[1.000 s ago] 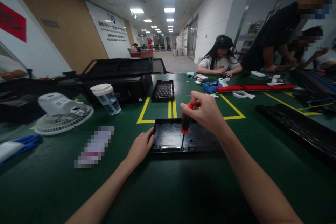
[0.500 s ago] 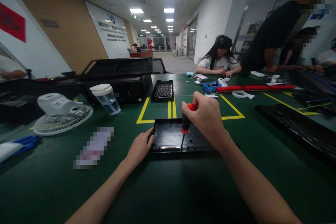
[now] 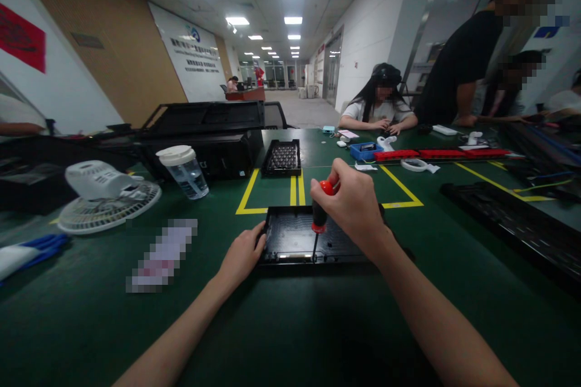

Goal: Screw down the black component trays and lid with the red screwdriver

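Note:
A shallow black plastic panel with raised edges lies on the green table in front of me. My left hand grips its left edge, thumb on the near side. In my right hand is a screwdriver with a red and black handle, held nearly upright. Its thin shaft points down to the panel's near edge, just right of a pale metal strip. Whether a screw sits under the tip is too small to tell. My right forearm hides the panel's right part.
A black tray of small parts stands beyond the panel. To the left are a water cup, a white fan and blue-white gloves. A long black part lies right. A person sits across the table.
My right hand and the screwdriver handle have shifted slightly left, while the tip stays at about the same spot. My left hand has not moved. The standing person at right has leaned leftward.

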The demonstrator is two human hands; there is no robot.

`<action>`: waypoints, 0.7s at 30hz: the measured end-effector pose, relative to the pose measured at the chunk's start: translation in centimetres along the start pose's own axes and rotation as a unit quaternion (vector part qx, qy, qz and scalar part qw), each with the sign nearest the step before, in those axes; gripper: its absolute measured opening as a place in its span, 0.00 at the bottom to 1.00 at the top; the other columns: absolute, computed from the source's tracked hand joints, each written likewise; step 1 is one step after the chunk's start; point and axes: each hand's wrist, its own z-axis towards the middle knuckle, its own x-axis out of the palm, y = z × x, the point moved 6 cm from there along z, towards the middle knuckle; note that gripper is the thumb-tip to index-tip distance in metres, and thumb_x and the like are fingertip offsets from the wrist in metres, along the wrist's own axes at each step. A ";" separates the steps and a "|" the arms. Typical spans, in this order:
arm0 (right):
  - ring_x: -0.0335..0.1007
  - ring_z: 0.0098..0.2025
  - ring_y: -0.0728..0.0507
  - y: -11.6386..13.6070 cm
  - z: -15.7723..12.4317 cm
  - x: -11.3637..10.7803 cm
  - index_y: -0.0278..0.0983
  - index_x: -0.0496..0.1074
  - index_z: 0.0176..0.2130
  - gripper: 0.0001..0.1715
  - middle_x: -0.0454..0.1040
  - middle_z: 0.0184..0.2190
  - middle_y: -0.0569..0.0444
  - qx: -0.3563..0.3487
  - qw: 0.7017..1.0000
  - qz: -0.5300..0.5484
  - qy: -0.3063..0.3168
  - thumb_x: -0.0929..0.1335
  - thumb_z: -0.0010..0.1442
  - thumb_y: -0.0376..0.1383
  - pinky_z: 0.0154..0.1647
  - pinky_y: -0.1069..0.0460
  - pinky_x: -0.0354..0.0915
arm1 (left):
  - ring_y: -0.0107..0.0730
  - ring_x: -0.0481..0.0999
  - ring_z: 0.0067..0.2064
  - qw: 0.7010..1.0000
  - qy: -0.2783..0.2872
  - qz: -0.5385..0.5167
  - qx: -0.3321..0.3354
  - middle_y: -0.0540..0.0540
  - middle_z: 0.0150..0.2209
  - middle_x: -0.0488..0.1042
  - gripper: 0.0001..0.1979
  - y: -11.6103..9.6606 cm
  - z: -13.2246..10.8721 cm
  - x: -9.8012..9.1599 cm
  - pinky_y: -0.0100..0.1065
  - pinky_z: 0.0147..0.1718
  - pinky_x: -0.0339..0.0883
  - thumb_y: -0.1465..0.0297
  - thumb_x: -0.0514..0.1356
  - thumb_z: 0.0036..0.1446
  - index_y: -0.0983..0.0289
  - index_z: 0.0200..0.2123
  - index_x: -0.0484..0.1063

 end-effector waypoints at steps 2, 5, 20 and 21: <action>0.53 0.20 0.51 -0.1 0.0 0.3 0.38 0.54 0.24 0.15 0.59 0.18 0.59 0.006 1.000 0.025 0.018 0.65 0.52 0.40 0.23 0.54 0.46 | 0.37 0.73 0.43 1.000 -0.001 0.000 0.000 0.59 0.42 0.73 0.22 0.0 -0.1 0.0 0.36 0.44 0.64 0.63 0.44 0.61 0.63 0.56 0.59; 0.53 0.21 0.51 0.0 0.1 0.8 0.38 0.54 0.25 0.15 0.58 0.18 0.60 0.005 0.997 0.063 0.040 0.65 0.52 0.41 0.23 0.54 0.46 | 0.37 0.73 0.43 1.000 0.001 -0.002 -0.001 0.60 0.42 0.73 0.22 0.0 -0.1 -0.1 0.36 0.44 0.64 0.63 0.45 0.61 0.63 0.57 0.58; 0.70 0.39 0.44 -0.3 -0.3 5.1 0.35 0.62 0.42 0.13 0.73 0.38 0.49 0.091 0.852 0.463 0.227 0.62 0.54 0.36 0.41 0.48 0.61 | 0.37 0.72 0.44 1.000 0.007 0.010 0.003 0.59 0.44 0.72 0.22 -0.2 0.0 -0.1 0.35 0.45 0.63 0.64 0.44 0.61 0.64 0.56 0.59; 0.69 0.43 0.43 -0.1 -0.2 5.2 0.35 0.64 0.43 0.15 0.72 0.41 0.47 0.088 0.837 0.485 0.236 0.62 0.54 0.35 0.44 0.47 0.61 | 0.37 0.72 0.44 1.000 0.007 0.011 0.003 0.59 0.43 0.72 0.22 -0.2 0.0 -0.1 0.35 0.45 0.63 0.64 0.44 0.61 0.64 0.56 0.59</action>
